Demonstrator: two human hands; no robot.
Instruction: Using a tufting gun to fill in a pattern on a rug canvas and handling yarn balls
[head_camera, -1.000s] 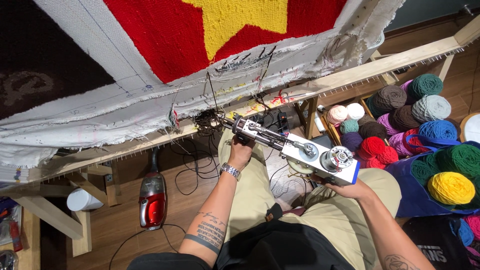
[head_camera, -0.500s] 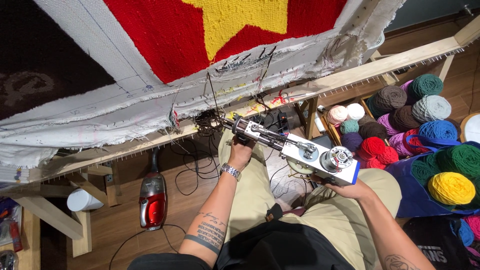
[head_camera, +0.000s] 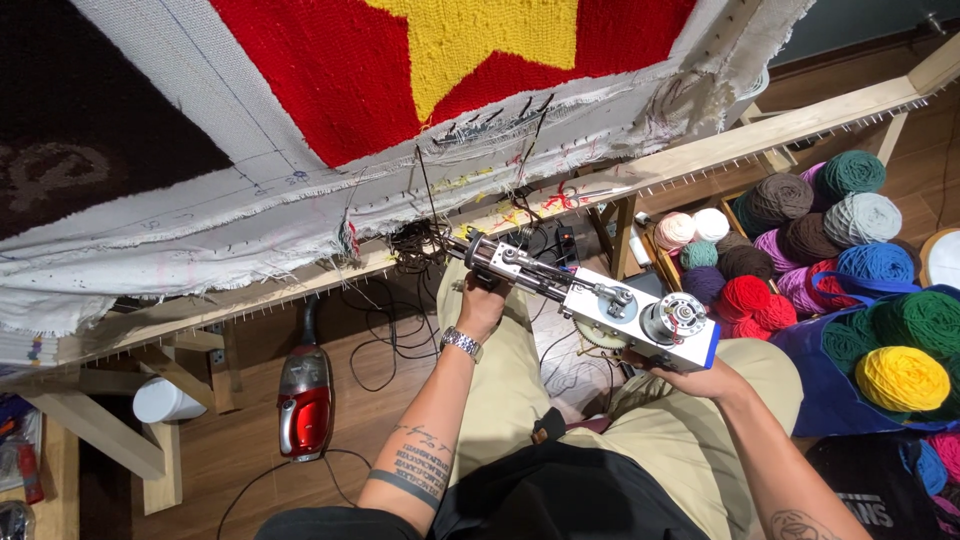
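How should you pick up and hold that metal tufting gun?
With two hands, from underneath. The tufting gun is long and lies tilted: the left hand grips the front handle near the needle end, and the right hand cups the heavy motor end from below.

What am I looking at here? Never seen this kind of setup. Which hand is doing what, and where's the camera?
There is one view, from a camera worn on the person's head, looking down past their lap. No robot: two bare hands hold a handheld tufting gun, a metal tool with gears and a motor at the back. The left hand, with a wristwatch, grips the front handle; the right hand supports the rear from below. The gun's tip points at white backing cloth stretched on a wooden frame, already filled with red and yellow pile. Dark yarn runs into the tip. To the right are yarn balls in many colours, some in a blue bag. On the floor lies a red handheld vacuum.
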